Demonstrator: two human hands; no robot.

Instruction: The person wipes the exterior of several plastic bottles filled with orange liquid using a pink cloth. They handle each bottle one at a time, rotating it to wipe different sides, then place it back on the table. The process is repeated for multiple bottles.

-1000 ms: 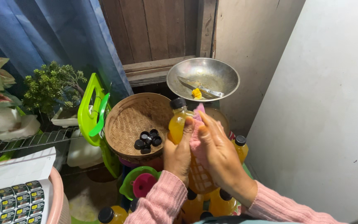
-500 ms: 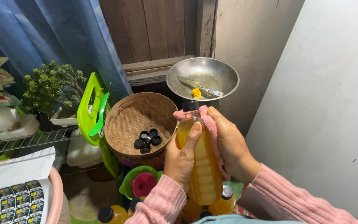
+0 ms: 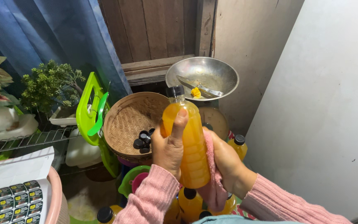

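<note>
Soft, even light, brightest on the white wall [image 3: 332,103]; floor corners dim, perhaps slightly blurred at the edges

The capped bottle [image 3: 186,141] stands upright between the left hand [image 3: 167,150] and the right hand [image 3: 225,162]. Woven basket [image 3: 130,121] holding loose caps [image 3: 143,140] lies left; metal bowl [image 3: 202,77] behind; more bottles [image 3: 189,201] below.

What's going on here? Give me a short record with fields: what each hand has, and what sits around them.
left hand: grips an upright bottle of orange liquid, black cap on
right hand: presses a pink cloth against the bottle's side
behind: woven basket with loose black caps; metal bowl
below: more filled bottles
</note>
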